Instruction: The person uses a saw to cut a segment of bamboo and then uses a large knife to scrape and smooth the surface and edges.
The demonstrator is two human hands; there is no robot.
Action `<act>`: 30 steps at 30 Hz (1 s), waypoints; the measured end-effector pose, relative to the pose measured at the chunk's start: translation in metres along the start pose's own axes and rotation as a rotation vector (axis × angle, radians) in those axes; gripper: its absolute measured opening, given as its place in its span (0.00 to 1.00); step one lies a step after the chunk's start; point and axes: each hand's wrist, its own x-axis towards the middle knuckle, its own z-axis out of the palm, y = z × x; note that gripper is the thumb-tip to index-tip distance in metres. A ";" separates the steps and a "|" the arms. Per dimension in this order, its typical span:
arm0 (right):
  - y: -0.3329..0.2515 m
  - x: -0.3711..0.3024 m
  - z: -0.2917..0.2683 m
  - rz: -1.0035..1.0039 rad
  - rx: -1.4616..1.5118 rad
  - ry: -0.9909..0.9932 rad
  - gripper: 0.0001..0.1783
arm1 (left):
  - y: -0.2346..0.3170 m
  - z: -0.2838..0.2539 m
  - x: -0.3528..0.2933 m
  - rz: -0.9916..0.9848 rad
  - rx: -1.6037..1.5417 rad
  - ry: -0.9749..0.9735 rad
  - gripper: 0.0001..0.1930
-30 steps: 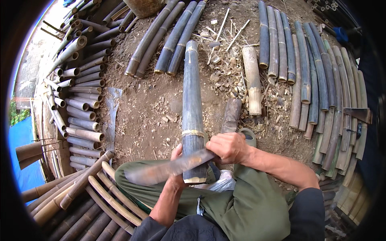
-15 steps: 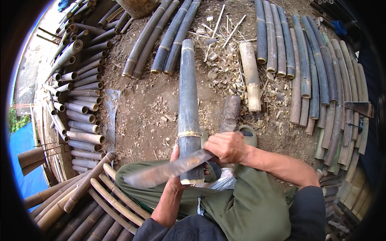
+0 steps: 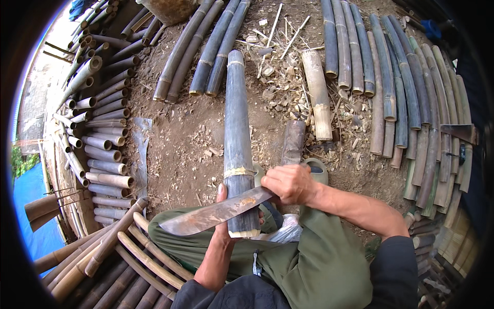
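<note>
A thick grey bamboo pole (image 3: 237, 118) points away from me, its near end just above my lap. My left hand (image 3: 223, 226) is wrapped round that end from below, the thumb along its left side and the fingertips showing on the right. A machete with a broad, rust-stained blade (image 3: 213, 212) lies slantwise across the top of the pole, its tip to the left. My right hand (image 3: 289, 184) is closed round the handle, which the fingers hide. Whether the edge touches the bamboo I cannot tell.
Beyond my right hand is a dark, rough wood piece (image 3: 293, 144), beside a grey-green shoe (image 3: 318, 172). A pale bamboo length (image 3: 317, 95) lies farther off among chips. Bamboo rows (image 3: 396, 77) line the right, and stacked tubes (image 3: 105, 154) the left. Bent canes (image 3: 149, 257) are near my left knee.
The machete blade, blurred before, is now sharp and lies at nearly the same slant across the pole. Both hands keep their holds. The whole view has shifted slightly.
</note>
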 end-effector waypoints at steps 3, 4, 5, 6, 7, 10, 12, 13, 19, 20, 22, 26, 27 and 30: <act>0.034 -0.003 -0.002 0.375 -0.206 -0.118 0.07 | 0.004 0.004 -0.002 0.008 -0.022 -0.073 0.43; 0.028 -0.002 0.002 0.285 -0.133 -0.075 0.07 | 0.007 0.005 -0.004 0.013 -0.009 -0.061 0.43; 0.015 0.000 0.000 0.194 -0.061 -0.043 0.07 | 0.005 0.006 -0.005 0.017 -0.008 -0.050 0.43; 0.002 0.004 -0.002 0.104 0.011 -0.009 0.08 | 0.003 0.008 -0.006 0.020 -0.006 -0.038 0.43; -0.010 0.010 -0.003 0.035 0.044 0.011 0.09 | 0.005 0.008 -0.007 -0.030 -0.020 -0.049 0.42; 0.028 -0.001 0.000 0.317 -0.192 -0.132 0.04 | 0.003 0.019 0.000 0.024 0.062 -0.093 0.44; 0.021 -0.001 0.000 0.273 -0.092 -0.028 0.05 | 0.007 0.015 -0.001 -0.001 0.085 -0.012 0.47; 0.006 0.000 0.003 0.150 -0.010 -0.005 0.06 | 0.009 0.014 -0.001 -0.011 0.094 0.030 0.48; 0.027 -0.001 0.000 0.455 -0.170 -0.088 0.06 | -0.003 0.013 0.002 0.040 -0.086 -0.098 0.48; 0.019 -0.006 0.004 0.315 -0.095 -0.046 0.05 | -0.003 0.012 0.001 0.063 -0.095 -0.107 0.47; -0.015 0.005 -0.001 0.025 0.073 0.031 0.06 | -0.001 0.009 -0.004 0.058 -0.089 -0.026 0.46; 0.025 -0.008 0.001 0.422 -0.187 -0.067 0.04 | -0.001 0.008 -0.001 0.034 -0.078 -0.083 0.45; 0.017 -0.004 0.007 0.434 -0.121 -0.082 0.04 | 0.004 0.007 -0.003 0.044 -0.058 -0.081 0.45; -0.020 0.007 -0.002 -0.015 0.063 0.055 0.05 | 0.002 0.004 -0.003 0.047 -0.042 -0.068 0.44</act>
